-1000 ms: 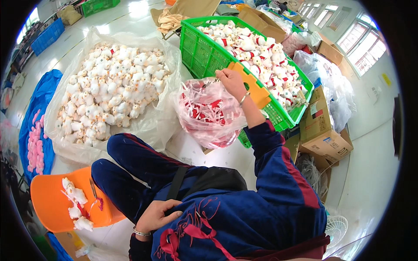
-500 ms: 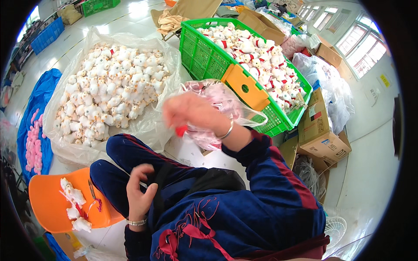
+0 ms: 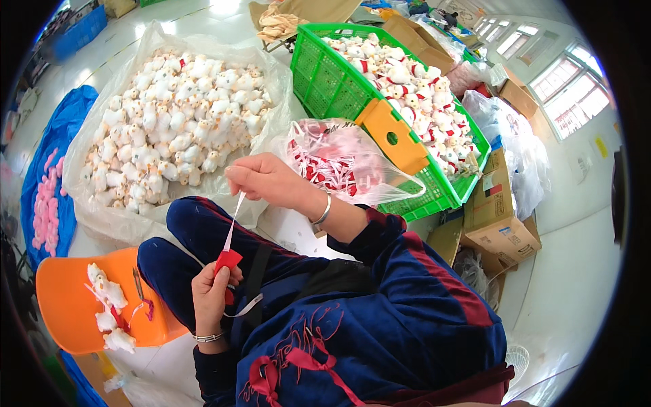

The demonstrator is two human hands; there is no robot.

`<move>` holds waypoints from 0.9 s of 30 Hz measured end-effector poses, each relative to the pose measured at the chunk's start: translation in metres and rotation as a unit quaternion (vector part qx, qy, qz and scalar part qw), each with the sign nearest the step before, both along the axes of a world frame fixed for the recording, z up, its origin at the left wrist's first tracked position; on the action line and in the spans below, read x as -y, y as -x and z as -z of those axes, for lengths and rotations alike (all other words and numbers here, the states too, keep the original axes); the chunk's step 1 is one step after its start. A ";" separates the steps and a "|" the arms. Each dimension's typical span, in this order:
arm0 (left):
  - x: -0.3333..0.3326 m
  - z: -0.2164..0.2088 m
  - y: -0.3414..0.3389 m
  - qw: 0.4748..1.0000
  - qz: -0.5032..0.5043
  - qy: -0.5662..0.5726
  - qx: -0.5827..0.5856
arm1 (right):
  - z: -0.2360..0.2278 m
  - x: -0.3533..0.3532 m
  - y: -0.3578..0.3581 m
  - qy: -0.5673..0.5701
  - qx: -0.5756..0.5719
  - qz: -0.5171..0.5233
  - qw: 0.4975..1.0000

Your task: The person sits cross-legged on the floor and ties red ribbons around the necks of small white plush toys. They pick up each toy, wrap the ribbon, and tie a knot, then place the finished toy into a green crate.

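My left hand [image 3: 211, 290], above my lap, pinches a small red fabric piece [image 3: 228, 260] with thumb and fingers. A thin whitish ribbon [image 3: 234, 218] runs taut from that piece up to my right hand [image 3: 274, 182], whose closed fingertips grip its far end. A second pale ribbon end [image 3: 245, 308] hangs below my left hand over my dark blue clothes. Beyond my right hand lies a clear plastic bag [image 3: 380, 159] full of similar red pieces [image 3: 329, 169] with pale ribbons.
A large plastic sheet [image 3: 146, 57] holds a heap of white plush toys [image 3: 183, 115]. Plush toys with red pieces fill a green crate [image 3: 325, 85]. On the left, an orange chair [image 3: 64, 298] bears several small plush toys [image 3: 106, 292] and scissors [image 3: 138, 283]. Cardboard boxes [image 3: 502, 230] stand right.
My right hand has come from the bag side with a red piece. Now my left hand, earlier open, holds the piece, and my right hand stretches its ribbon upward.
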State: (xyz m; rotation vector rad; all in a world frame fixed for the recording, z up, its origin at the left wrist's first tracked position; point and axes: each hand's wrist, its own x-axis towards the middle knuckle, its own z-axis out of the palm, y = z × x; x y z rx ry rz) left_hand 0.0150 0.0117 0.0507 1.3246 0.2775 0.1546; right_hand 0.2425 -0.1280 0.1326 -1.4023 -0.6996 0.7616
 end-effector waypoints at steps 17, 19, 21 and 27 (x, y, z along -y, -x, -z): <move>-0.049 0.018 0.022 0.983 -0.181 0.037 0.013 | 0.096 -0.070 0.051 0.064 0.046 -0.102 0.992; -0.051 0.018 0.026 0.980 -0.196 0.034 0.003 | 0.091 -0.081 0.061 -0.009 0.190 -0.058 0.980; -0.050 0.014 0.027 0.982 -0.185 -0.008 -0.041 | 0.054 -0.096 0.066 -0.112 0.387 -0.055 0.914; -0.055 -0.004 0.032 0.987 -0.114 -0.018 -0.111 | 0.054 -0.114 0.065 0.042 0.467 -0.286 0.836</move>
